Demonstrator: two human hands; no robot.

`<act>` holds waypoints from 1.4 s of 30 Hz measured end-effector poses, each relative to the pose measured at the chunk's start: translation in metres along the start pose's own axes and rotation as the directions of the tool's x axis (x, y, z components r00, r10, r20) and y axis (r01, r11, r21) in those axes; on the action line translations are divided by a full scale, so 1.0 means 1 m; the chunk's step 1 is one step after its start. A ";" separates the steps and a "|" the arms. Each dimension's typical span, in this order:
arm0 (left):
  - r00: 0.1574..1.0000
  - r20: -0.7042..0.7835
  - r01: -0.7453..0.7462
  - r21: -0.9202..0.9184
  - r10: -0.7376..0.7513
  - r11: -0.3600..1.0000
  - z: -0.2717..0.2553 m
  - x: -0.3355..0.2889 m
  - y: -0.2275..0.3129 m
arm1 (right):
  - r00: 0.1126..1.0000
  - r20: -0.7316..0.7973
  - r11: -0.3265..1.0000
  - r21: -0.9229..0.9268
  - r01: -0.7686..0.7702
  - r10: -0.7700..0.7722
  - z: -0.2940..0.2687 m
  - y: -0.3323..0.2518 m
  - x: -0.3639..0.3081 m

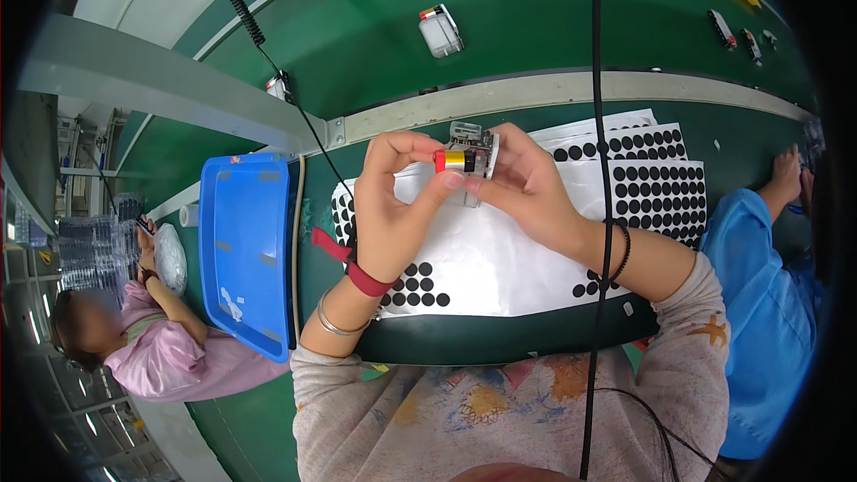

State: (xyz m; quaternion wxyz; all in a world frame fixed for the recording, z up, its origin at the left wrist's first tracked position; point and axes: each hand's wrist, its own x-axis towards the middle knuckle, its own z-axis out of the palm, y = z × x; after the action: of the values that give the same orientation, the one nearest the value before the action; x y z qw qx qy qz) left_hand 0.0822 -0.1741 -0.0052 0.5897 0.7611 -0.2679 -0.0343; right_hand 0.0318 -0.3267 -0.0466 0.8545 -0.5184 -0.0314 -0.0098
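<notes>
Between my hands, above white sheets, is a small clear-and-white plastic device (468, 133) with a red, gold and black battery (456, 161) along its side. My left hand (395, 192) pinches the battery side between thumb and fingers. My right hand (534, 189) grips the opposite side, its thumb near the lower edge. Fingers cover part of the casing, so I cannot tell whether the battery is fully seated. Beneath them lie white sheets (500, 259) bearing rows of round black stickers (656, 187).
Left of the sheets stands a blue tray (245, 241). Past a metal rail (536, 87), a similar device (441, 31) rests on a green belt (357, 45). A black cable (596, 214) hangs before me. People sit at left in pink (183, 361) and right in blue (759, 303).
</notes>
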 end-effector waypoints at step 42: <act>0.983 0.148 -0.149 0.320 0.106 0.936 -0.008 -0.004 0.009 | 0.999 0.005 0.976 -0.217 0.036 -0.035 -0.007 -0.019 0.023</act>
State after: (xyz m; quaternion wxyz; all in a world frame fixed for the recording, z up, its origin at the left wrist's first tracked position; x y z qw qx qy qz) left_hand 0.0787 -0.1669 0.0040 0.4366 0.8261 -0.3562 0.0004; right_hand 0.0540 -0.3412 -0.0314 0.7925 -0.6079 -0.0400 -0.0280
